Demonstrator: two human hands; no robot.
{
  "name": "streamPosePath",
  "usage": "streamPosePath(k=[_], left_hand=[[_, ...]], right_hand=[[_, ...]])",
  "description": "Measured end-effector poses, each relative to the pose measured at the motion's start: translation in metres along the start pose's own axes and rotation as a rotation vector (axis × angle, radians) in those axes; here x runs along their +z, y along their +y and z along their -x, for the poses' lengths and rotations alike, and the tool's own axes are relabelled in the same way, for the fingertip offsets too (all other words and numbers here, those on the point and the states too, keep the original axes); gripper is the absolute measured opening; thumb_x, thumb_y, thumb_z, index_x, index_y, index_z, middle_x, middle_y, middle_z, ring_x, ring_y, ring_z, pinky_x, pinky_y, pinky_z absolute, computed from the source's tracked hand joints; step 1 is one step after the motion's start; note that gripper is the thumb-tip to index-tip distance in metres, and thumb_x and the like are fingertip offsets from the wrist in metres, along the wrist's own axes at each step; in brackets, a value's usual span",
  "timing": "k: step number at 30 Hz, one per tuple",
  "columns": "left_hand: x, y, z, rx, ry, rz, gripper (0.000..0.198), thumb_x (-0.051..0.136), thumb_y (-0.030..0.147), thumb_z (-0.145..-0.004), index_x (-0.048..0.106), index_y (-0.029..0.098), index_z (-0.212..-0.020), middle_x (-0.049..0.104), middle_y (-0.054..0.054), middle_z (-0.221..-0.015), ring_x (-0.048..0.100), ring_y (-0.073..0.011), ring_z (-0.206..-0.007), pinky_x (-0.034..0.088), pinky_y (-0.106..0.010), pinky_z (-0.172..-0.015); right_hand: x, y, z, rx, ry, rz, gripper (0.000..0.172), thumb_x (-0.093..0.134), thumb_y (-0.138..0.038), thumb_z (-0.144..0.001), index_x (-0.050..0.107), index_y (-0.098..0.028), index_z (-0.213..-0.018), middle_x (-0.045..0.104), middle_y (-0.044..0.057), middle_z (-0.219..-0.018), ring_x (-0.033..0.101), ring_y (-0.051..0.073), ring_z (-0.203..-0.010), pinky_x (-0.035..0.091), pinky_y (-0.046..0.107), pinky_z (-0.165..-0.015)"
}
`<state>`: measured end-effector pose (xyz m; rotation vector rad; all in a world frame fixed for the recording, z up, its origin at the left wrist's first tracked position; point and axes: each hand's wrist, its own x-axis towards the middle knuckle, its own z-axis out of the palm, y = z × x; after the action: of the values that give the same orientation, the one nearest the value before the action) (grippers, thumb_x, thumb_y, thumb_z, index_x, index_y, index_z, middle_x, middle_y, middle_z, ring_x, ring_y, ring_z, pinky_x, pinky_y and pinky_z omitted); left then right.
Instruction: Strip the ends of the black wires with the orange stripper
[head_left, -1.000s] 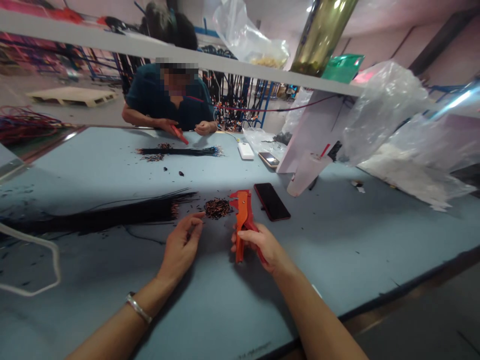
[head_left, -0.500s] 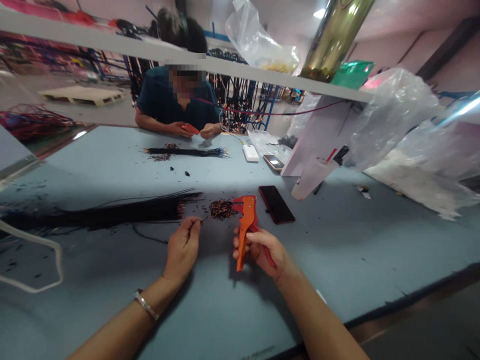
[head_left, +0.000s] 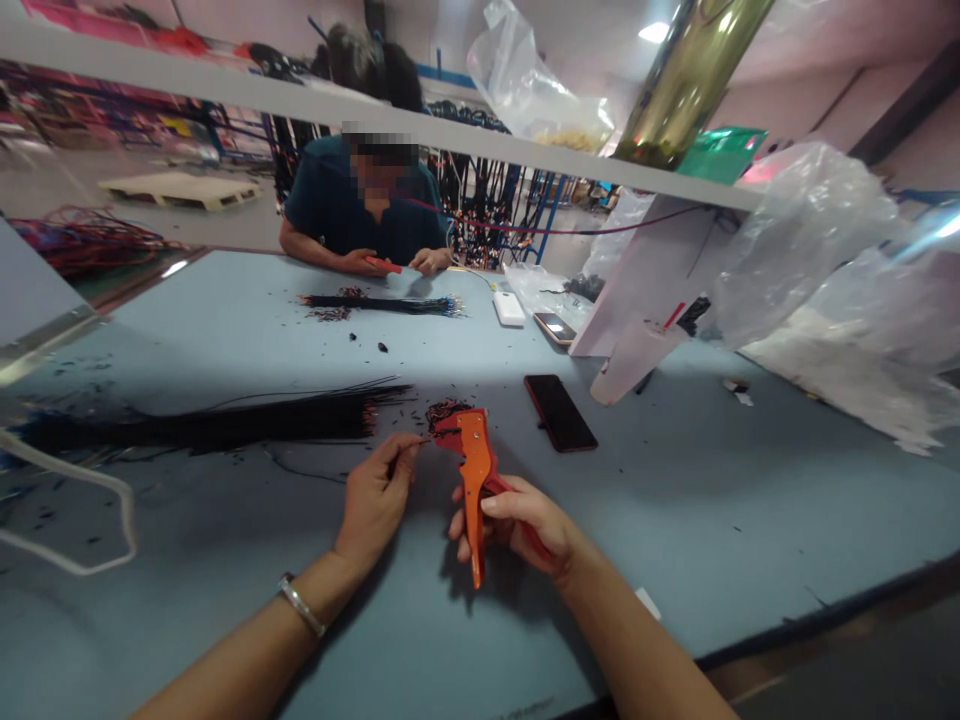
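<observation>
My right hand [head_left: 517, 525] grips the handles of an orange wire stripper [head_left: 472, 470], its jaw end pointing away from me. My left hand [head_left: 375, 495] pinches a thin black wire, holding its end at the stripper's jaws. Just behind the jaws lies a small heap of stripped wire bits [head_left: 444, 410]. A long bundle of black wires [head_left: 225, 428] lies to the left on the blue table [head_left: 225, 320].
A black phone [head_left: 560, 412] lies right of the stripper. Across the table a person works with a red tool beside another wire bundle [head_left: 382, 303]. A white box [head_left: 508, 308], second phone [head_left: 555, 327], cup [head_left: 634, 360] and plastic bags [head_left: 817, 260] stand at right. A white cable loops at left.
My right hand has swung the stripper's head left toward my left hand. The wire end now meets the jaws, which cover part of the heap of bits.
</observation>
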<state>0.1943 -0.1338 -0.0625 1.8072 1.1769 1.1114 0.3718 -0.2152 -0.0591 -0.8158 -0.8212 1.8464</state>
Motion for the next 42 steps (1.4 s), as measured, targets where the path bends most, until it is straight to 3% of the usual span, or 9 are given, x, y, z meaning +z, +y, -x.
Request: streamPosePath(k=[4, 10, 15, 18, 21, 25, 30, 36, 42], left_hand=[[-0.001, 0.003, 0.000, 0.017, 0.034, -0.084, 0.025, 0.044, 0.038, -0.088, 0.061, 0.020, -0.085, 0.063, 0.001, -0.074, 0.056, -0.0146, -0.067, 0.044, -0.024, -0.065], [-0.002, 0.004, -0.001, -0.001, 0.028, -0.149, 0.023, 0.041, 0.036, -0.088, 0.056, 0.020, -0.080, 0.059, 0.002, -0.067, 0.055, -0.0149, -0.063, 0.043, -0.025, -0.062], [-0.003, 0.004, -0.001, 0.000, 0.063, -0.077, 0.022, 0.043, 0.035, -0.088, 0.054, 0.020, -0.076, 0.051, 0.004, -0.063, 0.049, -0.0123, -0.058, 0.040, -0.022, -0.058], [-0.004, 0.003, -0.001, -0.005, 0.092, -0.016, 0.021, 0.048, 0.036, -0.086, 0.057, 0.020, -0.077, 0.054, 0.003, -0.064, 0.050, -0.0120, -0.058, 0.041, -0.022, -0.059], [-0.004, 0.000, -0.001, -0.027, 0.125, -0.001, 0.020, 0.051, 0.037, -0.085, 0.060, 0.019, -0.082, 0.058, 0.003, -0.065, 0.053, -0.0126, -0.060, 0.043, -0.022, -0.061], [-0.005, -0.005, -0.002, -0.052, 0.240, -0.007, 0.019, 0.051, 0.036, -0.085, 0.060, 0.019, -0.086, 0.061, 0.002, -0.069, 0.056, -0.0133, -0.065, 0.044, -0.023, -0.064], [-0.006, -0.005, -0.004, -0.053, 0.233, -0.008, 0.021, 0.052, 0.039, -0.084, 0.062, 0.019, -0.084, 0.059, 0.002, -0.067, 0.055, -0.0137, -0.066, 0.045, -0.023, -0.064], [-0.003, -0.004, -0.003, 0.055, 0.093, -0.016, 0.022, 0.054, 0.037, -0.083, 0.066, 0.019, -0.082, 0.066, -0.001, -0.077, 0.060, -0.0156, -0.074, 0.048, -0.025, -0.070], [0.000, 0.000, 0.004, 0.190, 0.001, -0.110, 0.021, 0.050, 0.032, -0.088, 0.067, 0.020, -0.085, 0.063, -0.001, -0.074, 0.059, -0.0139, -0.069, 0.047, -0.024, -0.067]], right_hand=[[0.002, -0.002, 0.001, -0.003, 0.009, 0.002, 0.035, 0.064, -0.030, -0.071, 0.057, -0.011, -0.100, 0.071, 0.012, -0.083, 0.068, 0.021, -0.063, 0.052, 0.030, -0.057], [0.003, -0.001, 0.001, -0.022, 0.004, 0.022, 0.035, 0.064, -0.031, -0.071, 0.056, -0.011, -0.099, 0.070, 0.012, -0.083, 0.068, 0.021, -0.063, 0.052, 0.031, -0.057], [0.006, -0.008, 0.005, -0.077, 0.139, 0.174, 0.036, 0.065, -0.032, -0.072, 0.055, -0.013, -0.101, 0.066, 0.008, -0.083, 0.065, 0.021, -0.065, 0.051, 0.031, -0.055], [0.008, -0.016, 0.009, -0.155, 0.227, 0.470, 0.027, 0.062, -0.031, -0.075, 0.056, -0.015, -0.097, 0.063, 0.005, -0.081, 0.061, 0.018, -0.067, 0.048, 0.030, -0.059], [0.010, -0.023, 0.014, -0.263, 0.369, 0.959, 0.014, 0.058, -0.025, -0.076, 0.059, -0.018, -0.088, 0.061, 0.001, -0.073, 0.055, 0.016, -0.063, 0.042, 0.027, -0.061], [0.007, -0.024, 0.015, -0.373, 0.486, 1.490, 0.035, 0.063, -0.026, -0.073, 0.060, -0.019, -0.108, 0.066, 0.007, -0.088, 0.058, 0.021, -0.074, 0.041, 0.033, -0.070], [-0.001, -0.016, 0.010, -0.375, 0.380, 1.831, 0.053, 0.078, -0.044, -0.066, 0.062, -0.020, -0.111, 0.067, 0.012, -0.095, 0.059, 0.029, -0.085, 0.038, 0.043, -0.079], [-0.002, -0.011, 0.006, -0.395, 0.320, 1.872, 0.063, 0.080, -0.056, -0.061, 0.063, -0.019, -0.110, 0.066, 0.012, -0.094, 0.058, 0.029, -0.088, 0.037, 0.043, -0.080], [-0.004, -0.012, 0.007, -0.399, 0.298, 1.875, 0.061, 0.079, -0.054, -0.063, 0.063, -0.019, -0.110, 0.064, 0.011, -0.099, 0.055, 0.029, -0.091, 0.037, 0.043, -0.082]])
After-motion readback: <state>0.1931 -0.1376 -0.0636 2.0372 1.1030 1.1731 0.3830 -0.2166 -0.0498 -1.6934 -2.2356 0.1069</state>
